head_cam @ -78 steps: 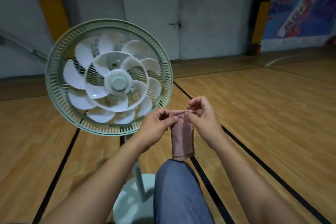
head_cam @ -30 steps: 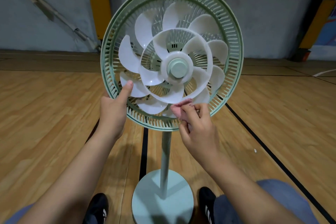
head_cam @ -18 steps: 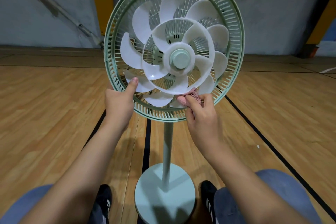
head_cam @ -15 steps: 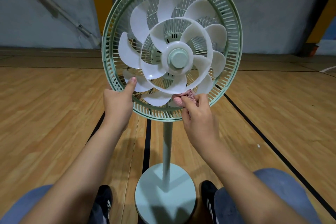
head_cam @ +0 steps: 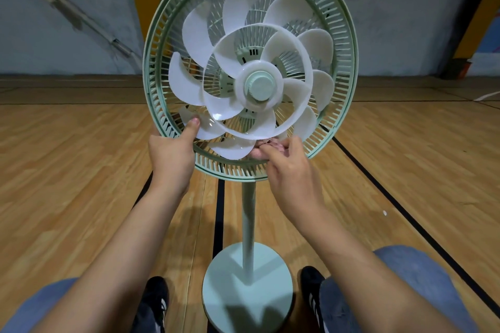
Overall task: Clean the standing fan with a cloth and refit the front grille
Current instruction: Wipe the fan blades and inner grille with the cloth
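Since a moment ago, my right hand (head_cam: 290, 170) has slid its pinched pink cloth (head_cam: 266, 146) lower along a blade (head_cam: 234, 147). My left hand (head_cam: 170, 155), thumb pressing, should steady the fan (head_cam: 249, 67); wipe gently.

Mint fan (head_cam: 343, 67), white blades (head_cam: 194, 35), pink cloth (head_cam: 276, 146)
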Motion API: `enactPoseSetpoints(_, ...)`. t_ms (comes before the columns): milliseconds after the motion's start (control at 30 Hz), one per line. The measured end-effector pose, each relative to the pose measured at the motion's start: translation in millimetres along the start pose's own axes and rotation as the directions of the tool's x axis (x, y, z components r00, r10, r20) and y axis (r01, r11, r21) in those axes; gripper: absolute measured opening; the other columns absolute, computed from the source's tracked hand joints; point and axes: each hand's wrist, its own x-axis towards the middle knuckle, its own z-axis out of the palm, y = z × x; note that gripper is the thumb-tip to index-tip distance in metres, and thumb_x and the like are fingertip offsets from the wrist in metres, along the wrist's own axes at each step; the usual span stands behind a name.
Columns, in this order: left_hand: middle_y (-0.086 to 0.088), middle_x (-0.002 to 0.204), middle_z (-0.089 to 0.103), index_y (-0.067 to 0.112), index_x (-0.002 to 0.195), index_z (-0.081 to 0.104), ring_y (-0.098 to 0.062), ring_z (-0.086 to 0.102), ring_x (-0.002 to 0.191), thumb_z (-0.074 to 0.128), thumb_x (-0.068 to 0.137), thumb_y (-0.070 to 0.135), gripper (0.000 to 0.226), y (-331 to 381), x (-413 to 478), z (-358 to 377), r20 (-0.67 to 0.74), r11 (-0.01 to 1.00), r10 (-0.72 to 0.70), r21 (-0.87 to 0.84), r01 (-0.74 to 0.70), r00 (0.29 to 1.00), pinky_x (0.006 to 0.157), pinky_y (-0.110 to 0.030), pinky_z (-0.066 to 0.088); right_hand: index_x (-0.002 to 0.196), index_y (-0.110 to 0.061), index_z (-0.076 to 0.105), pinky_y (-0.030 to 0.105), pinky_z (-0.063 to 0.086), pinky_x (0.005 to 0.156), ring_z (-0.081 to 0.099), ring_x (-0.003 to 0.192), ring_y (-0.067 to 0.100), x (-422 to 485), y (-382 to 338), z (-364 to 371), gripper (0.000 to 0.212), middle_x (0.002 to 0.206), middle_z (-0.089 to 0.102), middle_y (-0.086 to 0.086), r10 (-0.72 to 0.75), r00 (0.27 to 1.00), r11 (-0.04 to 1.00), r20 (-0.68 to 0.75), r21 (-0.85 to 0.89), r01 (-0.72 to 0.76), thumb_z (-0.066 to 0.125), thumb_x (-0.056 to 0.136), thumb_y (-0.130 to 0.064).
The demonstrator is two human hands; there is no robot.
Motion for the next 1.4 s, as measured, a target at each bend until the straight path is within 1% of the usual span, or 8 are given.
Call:
enactPoseSetpoints(100, 0.018, 0.086, 0.076, 0.032, 0.101, 0.058, 0.011, 0.071, 0.075, 0.087, 0.088, 0.026, 0.032, 0, 0, -2, 0.028, 0.999, 0.046, -0.009, -0.046, 0.999, 0.055, -0.004, 0.049, 0.117, -0.024, 0.075, 0.029, 0.042, 0.050, 0.052, 0.078, 0.021, 4, 10, -10, 0.033, 0.103, 0.041, -0.003, 0.015, 0.999, 0.999, -0.030, -0.030, -0.016, 0.045, 0.105, -0.031)
enactPoseSetpoints(233, 0.013, 0.094, 0.082, 0.016, 0.108, 0.077, -0.003, 0.078, 0.084, 0.085, 0.088, 0.018, 0.022, 0, 2, -5, 0.072, 0.999, 0.052, -0.004, -0.052, 0.996, 0.061, -0.012, 0.055, 0.120, -0.023, 0.077, 0.029, 0.038, 0.050, 0.051, 0.075, 0.020, 5, 22, -21, 0.032, 0.104, 0.046, 0.000, 0.061, 0.992, 0.997, -0.107, -0.051, -0.066, 0.065, 0.095, -0.007)
enactPoseSetpoints(600, 0.011, 0.092, 0.082, 0.020, 0.095, 0.079, -0.005, 0.078, 0.085, 0.082, 0.091, 0.013, 0.008, 1, 2, -5, 0.138, 0.994, 0.105, -0.017, -0.104, 0.985, 0.067, -0.014, 0.057, 0.121, -0.022, 0.075, 0.032, 0.044, 0.051, 0.057, 0.076, 0.025, -3, 19, -8, 0.033, 0.105, 0.051, 0.002, 0.045, 0.999, 0.999, -0.001, -0.018, -0.045, 0.067, 0.093, -0.007)
enactPoseSetpoints(833, 0.010, 0.097, 0.083, 0.019, 0.102, 0.079, -0.007, 0.079, 0.089, 0.082, 0.090, 0.017, 0.012, 0, 6, -11, 0.182, 0.993, 0.109, 0.032, -0.117, 0.977, 0.072, -0.022, 0.062, 0.116, -0.028, 0.073, 0.029, 0.036, 0.047, 0.054, 0.068, 0.024, -7, 16, -3, 0.030, 0.103, 0.047, -0.004, 0.025, 0.996, 1.000, 0.085, -0.015, -0.024, 0.064, 0.093, -0.011)
enactPoseSetpoints(933, 0.006, 0.099, 0.083, 0.019, 0.104, 0.079, -0.013, 0.080, 0.094, 0.087, 0.089, 0.020, 0.017, 3, 11, -19, 0.305, 0.990, 0.052, 0.109, -0.089, 0.951, 0.086, -0.035, 0.061, 0.118, -0.027, 0.074, 0.032, 0.040, 0.051, 0.056, 0.072, 0.025, -6, 19, -5, 0.033, 0.104, 0.048, -0.004, 0.051, 0.996, 0.999, 0.074, 0.003, -0.051, 0.066, 0.091, -0.008)
enactPoseSetpoints(1067, 0.003, 0.108, 0.083, 0.018, 0.113, 0.077, -0.014, 0.079, 0.102, 0.083, 0.081, 0.041, 0.040, 12, 8, -25, 0.452, 0.991, 0.070, 0.068, -0.113, 0.889, 0.092, -0.033, 0.059, 0.122, -0.028, 0.073, 0.034, 0.045, 0.055, 0.056, 0.076, 0.023, -7, 21, -7, 0.036, 0.104, 0.046, -0.006, 0.065, 0.994, 0.998, 0.093, 0.009, -0.066, 0.065, 0.092, -0.009)
enactPoseSetpoints(1233, 0.001, 0.121, 0.079, 0.018, 0.131, 0.069, -0.018, 0.076, 0.113, 0.073, 0.088, 0.063, 0.062, 15, 5, -22, 0.322, 1.000, 0.018, 0.017, -0.024, 0.947, 0.104, -0.044, 0.057, 0.120, -0.031, 0.071, 0.020, 0.030, 0.052, 0.049, 0.077, 0.014, -5, 23, -9, 0.035, 0.100, 0.040, -0.011, 0.093, 0.990, 0.995, 0.105, 0.010, -0.095, 0.063, 0.091, -0.013)
enactPoseSetpoints(1400, 0.007, 0.113, 0.081, 0.022, 0.122, 0.074, -0.013, 0.078, 0.106, 0.073, 0.099, 0.045, 0.033, 14, 1, -21, 0.304, 0.995, 0.081, 0.034, -0.096, 0.949, 0.096, -0.039, 0.060, 0.110, -0.029, 0.076, 0.021, 0.041, 0.060, 0.050, 0.081, 0.008, -4, 21, -15, 0.024, 0.095, 0.042, -0.012, 0.164, 0.986, 0.983, 0.029, 0.081, -0.166, 0.067, 0.092, -0.016)
